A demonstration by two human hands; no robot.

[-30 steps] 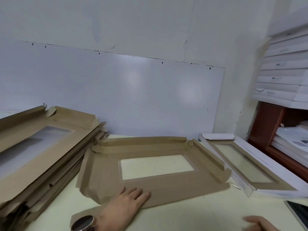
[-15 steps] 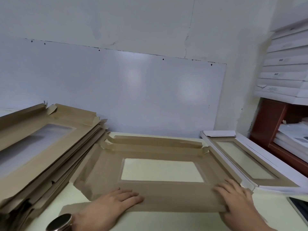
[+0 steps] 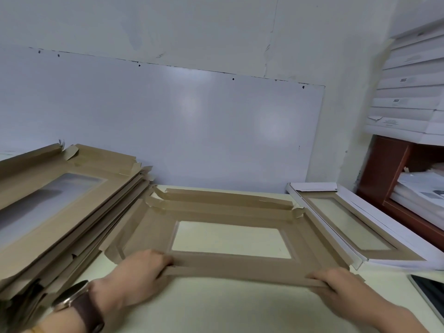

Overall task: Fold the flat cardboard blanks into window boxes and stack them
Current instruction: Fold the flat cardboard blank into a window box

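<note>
Brown cardboard blank (image 3: pixel 240 264) is lying on the pale table (image 3: pixel 228 311) right in front of the person, between the pile of unfolded blanks (image 3: pixel 60 212) on their left and a finished white window box (image 3: pixel 374 222) on their right. Both hands are working its near flap (image 3: pixel 240 275). The left hand (image 3: pixel 141 267) is curling its fingers over that flap's left end and the right hand (image 3: pixel 336 284) is pinching the right end, so both are grasping the blank and neither is loose. My guess is they're raising the flap along its score line. Here's what I'd be worrying about. The hands are sitting way out at the ends, so the middle of that long strip is getting no support and could be bowing or creasing off the score. If one side is pulling harder, the whole blank is probably going to be skating on that smooth top. Its right edge is running right up against the white box (touching or overlapping, can't tell), so a slide could be shoving that box sideways. The left side flap is lying just beside the pile, so it could be snagging on those ragged corners. Twisting the frame could also be stressing the clear window (image 3: pixel 230 239).
</note>
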